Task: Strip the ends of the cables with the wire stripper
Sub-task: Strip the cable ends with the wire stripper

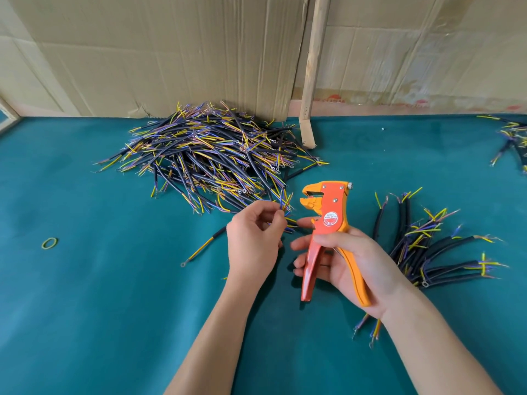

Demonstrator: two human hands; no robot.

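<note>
My right hand (350,266) grips the orange wire stripper (328,223) by its two handles, jaws pointing up and left and slightly apart. My left hand (253,238) pinches the thin coloured wire ends (286,203) of a black cable (219,231) just left of the jaws; its other end with a yellow wire and ring terminal lies on the table. A large heap of cables (208,158) sits behind my left hand. A smaller pile of cables (427,246) lies to the right of my right hand.
The work surface is a teal cloth-covered table (99,295). A yellow-green rubber band (50,243) lies at the left. Cardboard sheets (171,52) and a wooden stick (312,67) stand at the back. More cables (510,138) lie at the far right edge.
</note>
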